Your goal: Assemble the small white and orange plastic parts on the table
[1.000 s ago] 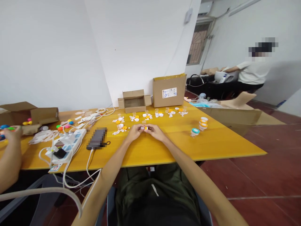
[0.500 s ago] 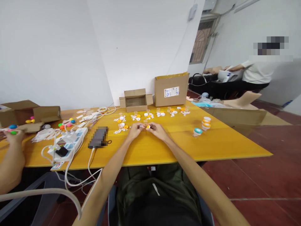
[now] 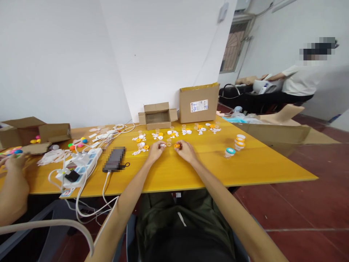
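Note:
My left hand [image 3: 155, 151] rests on the yellow table [image 3: 191, 171] with its fingers pinched on a small white piece [image 3: 163, 145]. A short way to its right, my right hand [image 3: 186, 151] is closed on a small orange cap [image 3: 177, 146]. A tiny clear cup [image 3: 169, 142] stands between and just beyond the two hands. Rows of small white and orange parts [image 3: 174, 133] lie farther back. Several small capped jars [image 3: 235, 145] stand to the right of my right hand.
Two cardboard boxes [image 3: 199, 103] stand at the back edge. A dark phone [image 3: 113, 159], a power strip [image 3: 79, 168] and white cables lie left. Another person's hand [image 3: 15, 160] works among coloured balls at far left. A person in a white shirt [image 3: 300, 82] stands at far right.
My hands, joined around one small piece a second ago, have drawn apart: the right now holds the orange cap separately, the left keeps the white piece.

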{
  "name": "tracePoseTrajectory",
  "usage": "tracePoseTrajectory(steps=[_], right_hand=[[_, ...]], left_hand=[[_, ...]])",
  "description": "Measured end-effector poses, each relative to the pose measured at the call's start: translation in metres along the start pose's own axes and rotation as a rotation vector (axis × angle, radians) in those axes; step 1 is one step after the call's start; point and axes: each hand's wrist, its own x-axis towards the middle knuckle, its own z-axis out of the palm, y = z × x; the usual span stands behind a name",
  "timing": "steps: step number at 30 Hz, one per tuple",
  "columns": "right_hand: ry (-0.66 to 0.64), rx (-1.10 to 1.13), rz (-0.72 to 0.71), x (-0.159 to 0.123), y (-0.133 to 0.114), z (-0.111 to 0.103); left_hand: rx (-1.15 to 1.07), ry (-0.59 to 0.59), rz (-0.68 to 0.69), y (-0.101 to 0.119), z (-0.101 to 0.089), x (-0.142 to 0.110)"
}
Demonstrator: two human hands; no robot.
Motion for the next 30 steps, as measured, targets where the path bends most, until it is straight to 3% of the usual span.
tracePoseTrajectory(steps=[5,10,15,30], right_hand=[[0.073,-0.227,0.063,-0.004,-0.005,-0.004],[0.152,-0.4,-0.176,-0.011,-0.01,0.0],[0.076,-0.525,-0.424,-0.017,-0.022,0.003],[-0.088,-0.507,-0.531,-0.003,-0.021,0.009]], left_hand=[[0.0,-0.03,-0.013,0.001,0.001,-0.002],[-0.004,-0.062,-0.015,0.002,0.001,-0.002],[-0.027,-0.044,-0.025,0.0,0.001,0.0],[-0.023,0.03,-0.021,0.0,0.004,0.001]])
